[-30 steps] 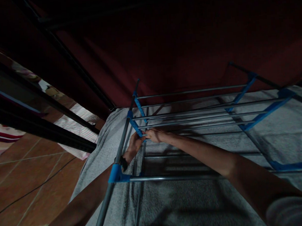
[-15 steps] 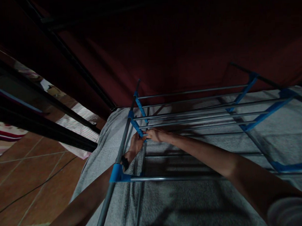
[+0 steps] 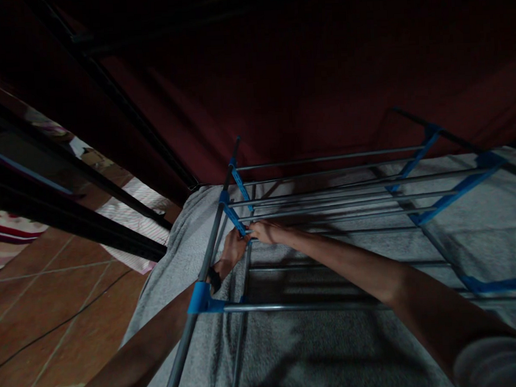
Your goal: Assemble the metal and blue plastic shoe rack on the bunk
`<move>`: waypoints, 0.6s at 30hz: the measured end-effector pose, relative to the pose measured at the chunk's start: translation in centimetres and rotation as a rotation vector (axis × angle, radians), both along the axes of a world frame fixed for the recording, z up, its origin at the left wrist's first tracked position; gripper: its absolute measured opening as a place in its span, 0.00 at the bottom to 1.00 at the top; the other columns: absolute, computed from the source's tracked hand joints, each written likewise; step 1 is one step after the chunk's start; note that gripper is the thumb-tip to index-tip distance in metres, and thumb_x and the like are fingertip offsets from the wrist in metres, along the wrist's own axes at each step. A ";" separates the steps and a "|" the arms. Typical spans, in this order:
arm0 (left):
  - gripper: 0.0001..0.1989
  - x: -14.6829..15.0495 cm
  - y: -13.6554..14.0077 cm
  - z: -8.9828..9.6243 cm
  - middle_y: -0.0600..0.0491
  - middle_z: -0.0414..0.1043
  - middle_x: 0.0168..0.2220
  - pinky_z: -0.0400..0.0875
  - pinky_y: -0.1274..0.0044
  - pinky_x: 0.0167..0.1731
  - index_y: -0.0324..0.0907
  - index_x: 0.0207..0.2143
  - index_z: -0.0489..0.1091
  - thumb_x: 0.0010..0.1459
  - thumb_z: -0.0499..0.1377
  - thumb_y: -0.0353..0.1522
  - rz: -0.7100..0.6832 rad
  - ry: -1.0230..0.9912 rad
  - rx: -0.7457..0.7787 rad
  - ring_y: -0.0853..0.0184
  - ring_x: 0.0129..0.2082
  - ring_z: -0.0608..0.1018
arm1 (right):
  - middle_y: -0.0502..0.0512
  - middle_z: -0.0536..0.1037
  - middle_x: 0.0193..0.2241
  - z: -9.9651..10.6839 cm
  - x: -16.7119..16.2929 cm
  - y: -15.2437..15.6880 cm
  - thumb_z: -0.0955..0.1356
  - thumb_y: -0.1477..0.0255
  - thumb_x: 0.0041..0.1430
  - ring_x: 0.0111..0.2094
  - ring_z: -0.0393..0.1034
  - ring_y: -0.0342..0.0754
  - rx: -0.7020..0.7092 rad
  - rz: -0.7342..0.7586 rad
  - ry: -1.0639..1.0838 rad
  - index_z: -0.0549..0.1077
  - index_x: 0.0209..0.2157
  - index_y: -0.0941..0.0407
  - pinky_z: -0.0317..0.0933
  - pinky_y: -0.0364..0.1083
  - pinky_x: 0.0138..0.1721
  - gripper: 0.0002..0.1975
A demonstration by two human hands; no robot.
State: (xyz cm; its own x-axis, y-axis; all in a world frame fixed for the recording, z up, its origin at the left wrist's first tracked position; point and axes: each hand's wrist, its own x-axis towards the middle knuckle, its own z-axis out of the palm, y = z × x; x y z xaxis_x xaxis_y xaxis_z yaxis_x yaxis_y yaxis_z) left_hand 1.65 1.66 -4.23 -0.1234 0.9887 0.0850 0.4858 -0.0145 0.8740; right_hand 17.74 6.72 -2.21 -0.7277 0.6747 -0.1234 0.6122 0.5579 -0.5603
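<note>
A rack of grey metal tubes (image 3: 314,306) and blue plastic connectors lies on a grey blanket. My left hand (image 3: 233,246), a dark band at its wrist, is closed around the lower end of a slanted blue connector (image 3: 234,219). Against it, my right hand (image 3: 263,232) pinches the left end of a thin metal tube that meets this connector. Both hands touch at the joint, and the fingers partly hide it. Nearer to me, a blue corner joint (image 3: 199,297) sits on the left side pole, above my left forearm.
The grey blanket (image 3: 333,350) spreads under the rack. Behind stands a dark red wall or panel (image 3: 305,100). Black metal bars (image 3: 127,236) cross the left side. Beyond them are brown floor tiles (image 3: 93,326), a thin cable and a striped cloth (image 3: 134,213). More blue connectors (image 3: 454,193) join the rack's right side.
Hardly anything differs. Both hands stay at the same joint, with only a slight shift of the fingers.
</note>
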 end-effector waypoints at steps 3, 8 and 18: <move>0.11 0.2 -0.2 0.1 0.47 0.79 0.33 0.71 0.64 0.45 0.42 0.32 0.76 0.43 0.68 0.33 0.018 0.013 -0.009 0.53 0.39 0.78 | 0.58 0.79 0.47 0.1 -0.1 -0.2 0.63 0.62 0.67 0.47 0.74 0.55 0.035 -0.016 -0.032 0.74 0.50 0.51 0.68 0.48 0.44 0.15; 0.08 0.2 0.2 -0.2 0.47 0.78 0.34 0.70 0.65 0.44 0.42 0.31 0.75 0.45 0.64 0.31 -0.011 0.001 -0.029 0.53 0.41 0.78 | 0.60 0.78 0.47 0.8 -0.1 -1.1 0.62 0.65 0.68 0.46 0.74 0.54 0.131 0.007 -0.053 0.73 0.50 0.54 0.67 0.49 0.47 0.15; 0.15 -0.4 0.7 -1.4 0.51 0.76 0.30 0.69 0.70 0.38 0.42 0.34 0.73 0.43 0.65 0.39 0.026 -0.084 -0.073 0.59 0.34 0.76 | 0.63 0.76 0.48 5.4 9.6 -5.9 0.63 0.77 0.65 0.50 0.70 0.52 0.208 0.209 0.071 0.74 0.48 0.61 0.63 0.49 0.53 0.13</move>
